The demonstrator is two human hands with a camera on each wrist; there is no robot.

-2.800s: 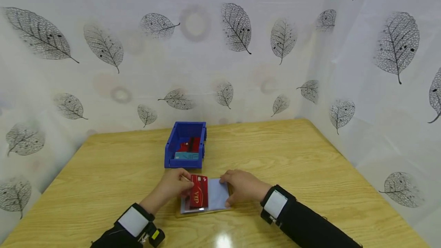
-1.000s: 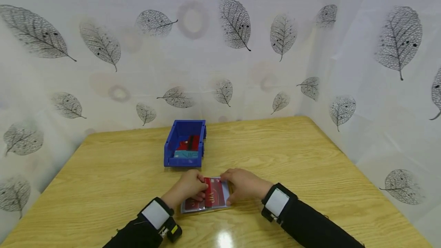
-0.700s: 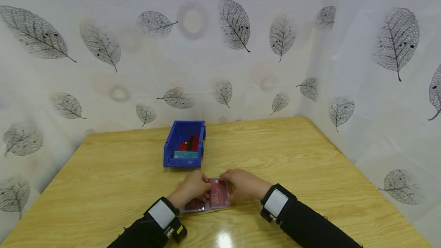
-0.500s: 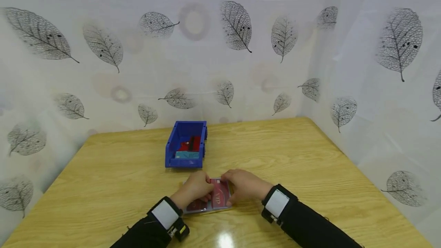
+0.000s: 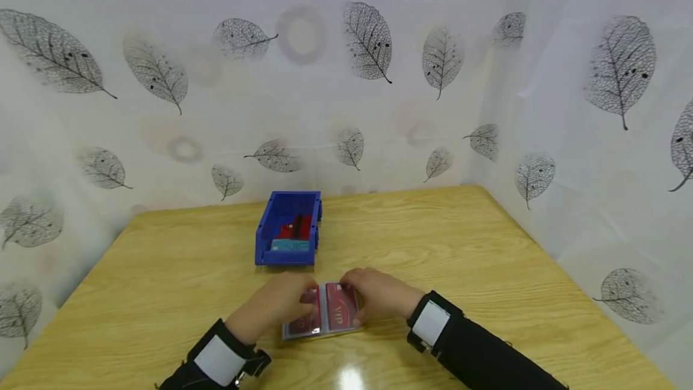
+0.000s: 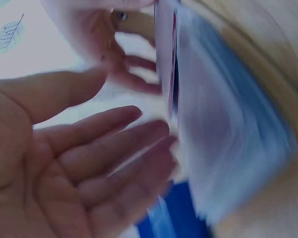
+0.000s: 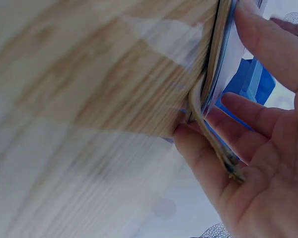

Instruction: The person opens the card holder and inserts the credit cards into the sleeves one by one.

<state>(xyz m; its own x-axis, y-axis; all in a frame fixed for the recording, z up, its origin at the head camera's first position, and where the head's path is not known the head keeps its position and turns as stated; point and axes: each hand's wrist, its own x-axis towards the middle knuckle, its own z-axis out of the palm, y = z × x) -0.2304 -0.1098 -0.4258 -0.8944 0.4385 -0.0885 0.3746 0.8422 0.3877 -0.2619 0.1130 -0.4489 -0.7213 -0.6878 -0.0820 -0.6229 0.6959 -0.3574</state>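
Observation:
A card holder with clear pockets lies on the wooden table, a red VIP card in its right pocket and another red card in its left one. My right hand grips the holder's right side; the right wrist view has the thumb on the page edge and fingers around the corner, beside a thin tan strap. Over the holder's left part is my left hand. Its fingers are extended and hold nothing in the left wrist view, close to the blurred clear pages.
A blue bin stands behind the holder, with red cards and a teal card inside. A white curtain printed with leaves hangs behind and beside the table.
The left hand slid a red VIP card rightward into the right pocket, then let go and drew back left. The right hand has kept its grip on the holder's right side.

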